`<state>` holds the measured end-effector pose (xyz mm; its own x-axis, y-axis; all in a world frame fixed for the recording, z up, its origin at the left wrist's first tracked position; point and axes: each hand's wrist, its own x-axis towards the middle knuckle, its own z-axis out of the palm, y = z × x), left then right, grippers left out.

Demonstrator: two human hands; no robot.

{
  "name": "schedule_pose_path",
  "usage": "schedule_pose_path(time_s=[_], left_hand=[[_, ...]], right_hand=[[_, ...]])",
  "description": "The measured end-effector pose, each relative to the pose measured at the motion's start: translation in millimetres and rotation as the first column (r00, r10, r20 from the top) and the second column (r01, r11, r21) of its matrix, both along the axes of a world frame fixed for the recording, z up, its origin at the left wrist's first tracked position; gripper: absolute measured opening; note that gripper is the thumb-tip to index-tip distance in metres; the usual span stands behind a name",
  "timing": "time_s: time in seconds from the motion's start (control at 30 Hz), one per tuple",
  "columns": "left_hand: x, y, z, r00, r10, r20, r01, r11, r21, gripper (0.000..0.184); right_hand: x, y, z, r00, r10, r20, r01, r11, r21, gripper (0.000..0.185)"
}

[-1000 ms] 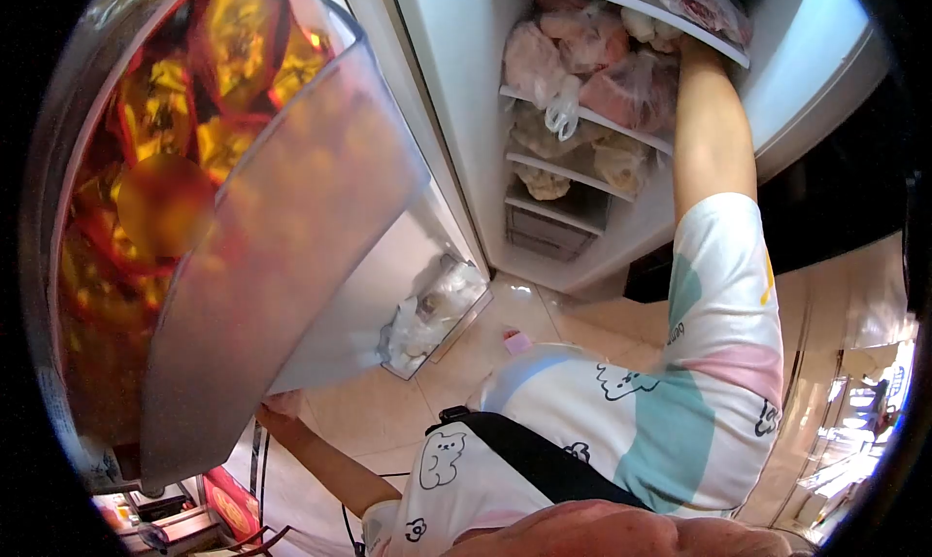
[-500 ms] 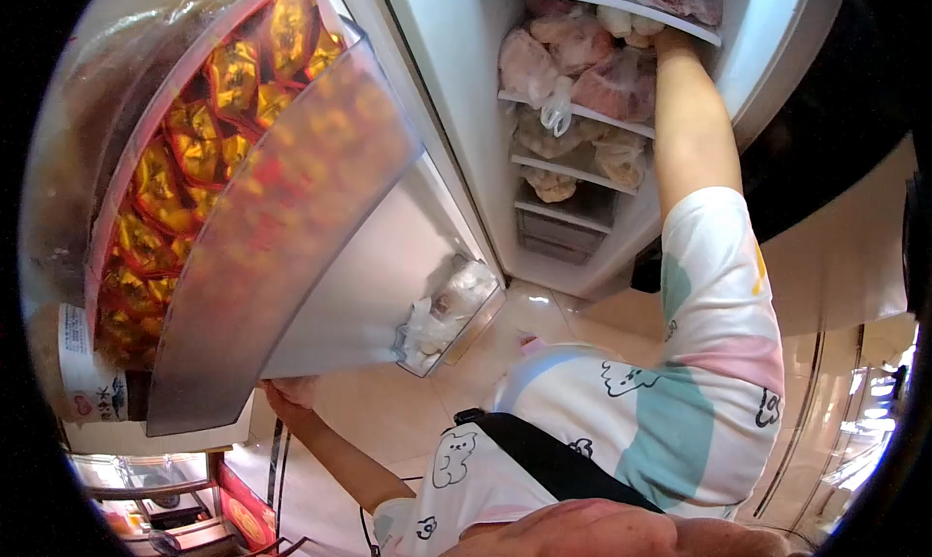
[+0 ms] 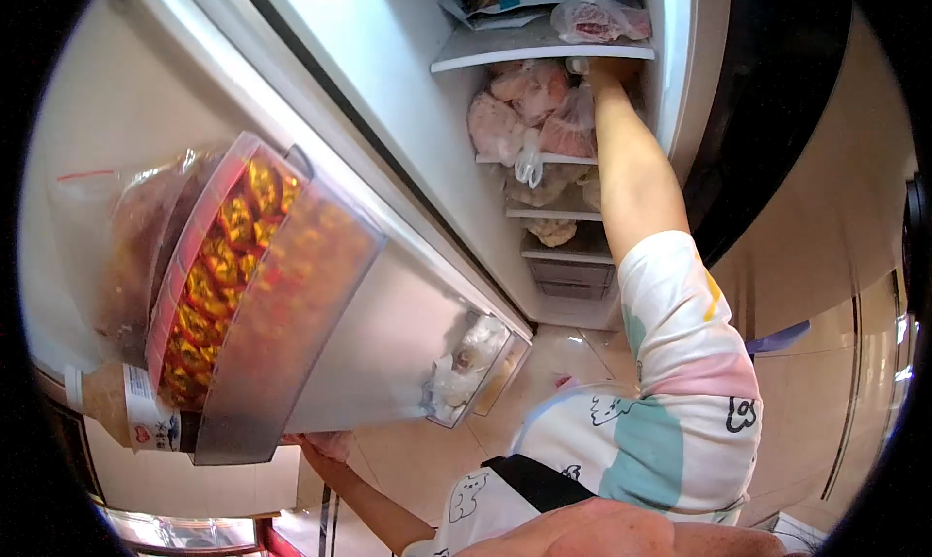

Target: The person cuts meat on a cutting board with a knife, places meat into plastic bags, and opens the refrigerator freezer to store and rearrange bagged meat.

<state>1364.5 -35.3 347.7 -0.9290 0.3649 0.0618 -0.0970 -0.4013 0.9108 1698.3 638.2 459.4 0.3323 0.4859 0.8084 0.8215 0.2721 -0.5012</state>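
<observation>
My right hand reaches into the freezer compartment, just under a white shelf. Its fingers are mostly hidden beneath that shelf, so their grip does not show. Beside it lie plastic bags of frozen meat, one with a knotted white top. At lower left, my left hand is below the open door's bin, partly hidden by it. Its fingers seem closed around something pinkish that I cannot make out.
The open freezer door fills the left side. Its bin holds several gold-and-red wrapped packets; a lower bin holds white bags. More bagged food sits on lower shelves. A dark panel borders the right.
The view has shifted, showing more of the upper shelf and its bags. My right hand is deeper under the shelf, and the pale pieces near it are largely out of sight.
</observation>
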Motion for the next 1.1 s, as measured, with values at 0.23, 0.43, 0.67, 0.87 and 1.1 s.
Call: schedule_pose_path(time_s=[0.23, 0.43, 0.67, 0.87, 1.1], left_hand=[[-7, -10, -3, 0.988, -0.141, 0.061, 0.137, 0.989, 0.061, 0.06], [0, -9, 0, 0.995, -0.026, 0.099, 0.022, 0.999, 0.045, 0.058], [2, -12, 2, 0.994, -0.101, -0.034, 0.098, 0.991, -0.09, 0.083], [-9, -15, -18, 0.998, -0.059, 0.004, 0.059, 0.998, 0.034, 0.056], [-33, -23, -37, 0.944, -0.329, -0.03, 0.327, 0.915, 0.237, 0.043]], right_hand=[[-3, -54, 36, 0.943, 0.181, 0.278, -0.061, 0.919, -0.39, 0.05], [-27, 47, -7, 0.945, 0.317, 0.084, -0.235, 0.833, -0.5, 0.061], [-29, -15, -2, 0.898, 0.351, 0.266, -0.229, 0.888, -0.399, 0.054], [-36, -24, 16, 0.893, 0.45, 0.012, -0.368, 0.745, -0.557, 0.048], [-50, -118, 35, 0.789, 0.576, 0.212, -0.424, 0.762, -0.49, 0.033]])
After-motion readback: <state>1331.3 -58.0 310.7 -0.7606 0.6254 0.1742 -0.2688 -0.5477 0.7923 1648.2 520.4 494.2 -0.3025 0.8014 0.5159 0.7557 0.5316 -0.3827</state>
